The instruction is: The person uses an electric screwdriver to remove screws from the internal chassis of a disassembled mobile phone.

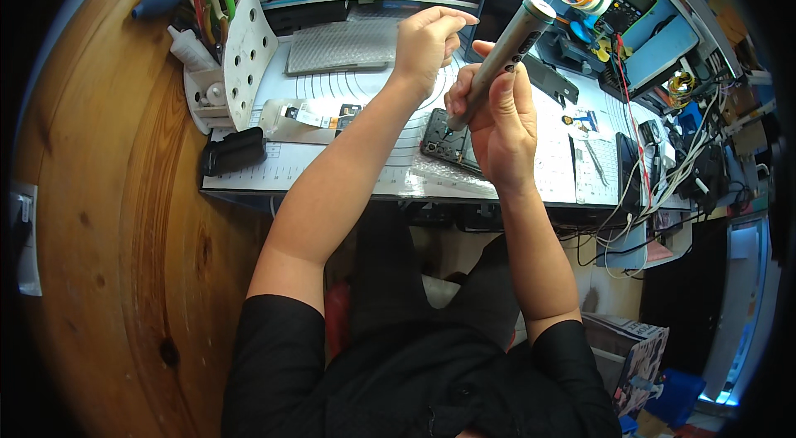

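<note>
My right hand (pixel 507 127) grips a thick grey electric screwdriver (pixel 512 44), held at a slant with its upper end toward the far right. Its narrow tip points down at an opened phone (pixel 444 140) with bare inner parts, and seems to touch it near the upper left corner. The phone lies on a white mat (pixel 390 160) marked with lines, at the near side of the desk. Off to the left and farther back, my left hand (pixel 429 48) is raised above the mat. Its fingers are curled together in a pinch; anything between them is too small to name.
Bubble wrap (pixel 344 47) lies behind my left forearm. A white perforated holder (pixel 249 61) with scissors and a bottle stands left, near a black case (pixel 234 153). A dark phone-like slab (pixel 547 77) and tweezers (pixel 595 163) lie right, beside tangled cables (pixel 663 177).
</note>
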`<state>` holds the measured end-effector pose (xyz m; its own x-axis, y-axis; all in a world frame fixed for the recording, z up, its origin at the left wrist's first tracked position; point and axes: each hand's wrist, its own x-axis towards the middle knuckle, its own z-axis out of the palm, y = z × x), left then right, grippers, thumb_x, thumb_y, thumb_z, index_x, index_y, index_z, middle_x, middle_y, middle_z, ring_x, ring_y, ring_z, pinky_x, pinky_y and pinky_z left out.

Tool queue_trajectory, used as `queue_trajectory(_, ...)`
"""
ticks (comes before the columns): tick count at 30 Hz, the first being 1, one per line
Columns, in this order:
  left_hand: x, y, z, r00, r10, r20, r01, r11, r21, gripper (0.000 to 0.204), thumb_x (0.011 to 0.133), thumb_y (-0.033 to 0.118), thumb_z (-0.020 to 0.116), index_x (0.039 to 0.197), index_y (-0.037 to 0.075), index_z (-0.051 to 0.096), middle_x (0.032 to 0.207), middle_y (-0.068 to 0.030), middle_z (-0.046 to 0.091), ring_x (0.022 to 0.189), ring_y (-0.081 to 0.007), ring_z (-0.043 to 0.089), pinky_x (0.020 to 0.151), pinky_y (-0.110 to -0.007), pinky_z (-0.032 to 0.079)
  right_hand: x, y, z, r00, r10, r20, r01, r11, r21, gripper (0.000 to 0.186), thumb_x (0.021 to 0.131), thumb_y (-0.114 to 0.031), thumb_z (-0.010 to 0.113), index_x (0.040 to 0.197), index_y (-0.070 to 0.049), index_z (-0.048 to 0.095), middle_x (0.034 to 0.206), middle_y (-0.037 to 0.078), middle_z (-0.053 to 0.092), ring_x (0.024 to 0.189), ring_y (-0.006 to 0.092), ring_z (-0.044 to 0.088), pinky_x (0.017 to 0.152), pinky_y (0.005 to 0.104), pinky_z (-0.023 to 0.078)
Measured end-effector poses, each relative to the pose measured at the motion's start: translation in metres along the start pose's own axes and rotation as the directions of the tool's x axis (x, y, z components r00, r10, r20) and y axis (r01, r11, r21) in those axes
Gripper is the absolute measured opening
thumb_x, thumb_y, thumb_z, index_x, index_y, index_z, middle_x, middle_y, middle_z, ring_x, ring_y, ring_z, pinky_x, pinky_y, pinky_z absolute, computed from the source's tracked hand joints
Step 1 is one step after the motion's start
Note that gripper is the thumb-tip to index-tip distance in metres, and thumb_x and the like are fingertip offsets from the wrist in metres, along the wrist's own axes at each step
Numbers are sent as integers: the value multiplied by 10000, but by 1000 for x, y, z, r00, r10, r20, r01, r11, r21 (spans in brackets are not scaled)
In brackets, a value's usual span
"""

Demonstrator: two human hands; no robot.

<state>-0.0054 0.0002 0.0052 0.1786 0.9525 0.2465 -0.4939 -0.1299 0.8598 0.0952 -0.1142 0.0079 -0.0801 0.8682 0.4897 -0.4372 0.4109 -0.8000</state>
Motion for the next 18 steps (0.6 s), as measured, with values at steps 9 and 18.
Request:
queue_trajectory(9,-1,-1,2,1000,-14,-28,13,1000,-22,172,916,106,592,934,-9,718,561,63,435,469,-13,297,422,-222,196,0,-1,0,1000,23,9,-22,999,-46,488,1094,-372,383,1396,11,397,928,94,542,803,160,523,798,335,460)
queue_trajectory(18,-1,-1,2,1000,-16,-26,15,999,-36,169,913,98,592,929,-13,718,567,60,442,476,-18,312,429,-223,210,0,1,0,1000,18,9,-18,999,-26,480,1094,-364,386,1392,12,405,927,95,546,806,162,525,794,331,459)
